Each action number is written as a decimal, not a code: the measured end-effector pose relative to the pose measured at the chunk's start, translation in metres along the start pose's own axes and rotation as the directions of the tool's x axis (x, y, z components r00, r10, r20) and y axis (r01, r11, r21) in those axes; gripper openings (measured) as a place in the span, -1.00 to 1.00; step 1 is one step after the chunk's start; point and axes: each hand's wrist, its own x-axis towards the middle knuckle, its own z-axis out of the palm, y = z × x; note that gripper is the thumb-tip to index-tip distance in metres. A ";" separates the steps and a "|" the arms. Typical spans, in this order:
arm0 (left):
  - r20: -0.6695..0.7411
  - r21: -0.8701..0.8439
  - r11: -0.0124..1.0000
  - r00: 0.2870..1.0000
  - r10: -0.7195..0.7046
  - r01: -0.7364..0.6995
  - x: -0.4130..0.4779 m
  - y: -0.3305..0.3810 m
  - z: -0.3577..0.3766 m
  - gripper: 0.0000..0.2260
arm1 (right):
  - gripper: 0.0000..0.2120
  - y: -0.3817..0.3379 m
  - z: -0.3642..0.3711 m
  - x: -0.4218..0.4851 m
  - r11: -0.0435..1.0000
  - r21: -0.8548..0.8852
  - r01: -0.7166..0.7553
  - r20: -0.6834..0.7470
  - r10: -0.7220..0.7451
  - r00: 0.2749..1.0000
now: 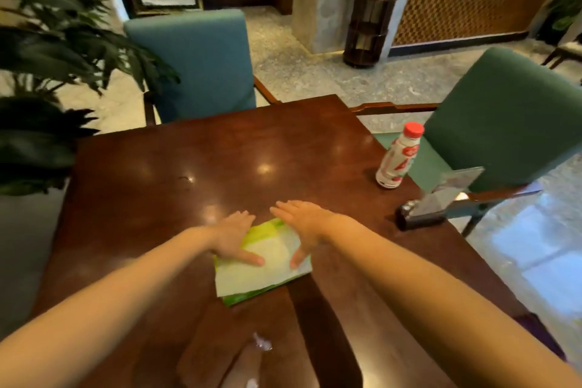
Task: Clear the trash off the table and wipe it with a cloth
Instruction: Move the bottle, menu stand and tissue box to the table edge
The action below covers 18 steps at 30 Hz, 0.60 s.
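Note:
A folded green and white cloth (pixel 261 274) lies flat near the front middle of the dark wooden table (pixel 189 161). My left hand (pixel 234 238) rests flat on the cloth's left part, fingers spread. My right hand (pixel 302 224) presses flat on its right part, thumb pointing down onto the cloth. A white bottle with a red cap (pixel 398 157) stands upright at the table's right edge. A small crumpled clear scrap (pixel 262 343) lies close to the front edge, and a tiny dark bit (pixel 185 179) sits left of the table's middle.
A black stand with a clear sign (pixel 437 201) sits at the right edge, near the bottle. A blue chair (pixel 201 60) stands behind the table and a green chair (pixel 504 123) at its right. A leafy plant (pixel 47 72) fills the left side.

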 end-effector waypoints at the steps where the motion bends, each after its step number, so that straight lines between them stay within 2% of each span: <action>1: -0.007 -0.022 1.000 1.000 -0.008 0.008 -0.007 -0.004 0.013 0.06 | 0.17 -0.010 0.007 0.007 1.000 -0.030 0.009 0.010 -0.009 1.000; 4: -0.087 -0.073 0.997 0.996 -0.020 0.014 -0.025 -0.007 0.037 0.15 | 0.20 -0.027 0.019 0.022 0.999 -0.047 0.009 0.023 -0.008 1.000; 9: -0.209 0.002 0.999 0.977 -0.043 0.044 -0.032 -0.013 0.057 0.17 | 0.15 -0.032 0.025 0.034 0.999 -0.034 -0.005 -0.019 0.004 1.000; 13: -0.342 -0.021 1.000 0.939 -0.028 0.022 -0.033 -0.016 0.066 0.05 | 0.00 -0.036 0.032 0.034 0.997 -0.077 0.016 -0.113 -0.025 0.993; 18: -0.428 -0.047 0.998 0.904 0.021 -0.045 -0.032 -0.016 0.066 -0.15 | -0.23 -0.033 0.042 0.033 0.994 -0.098 0.058 -0.242 -0.080 0.967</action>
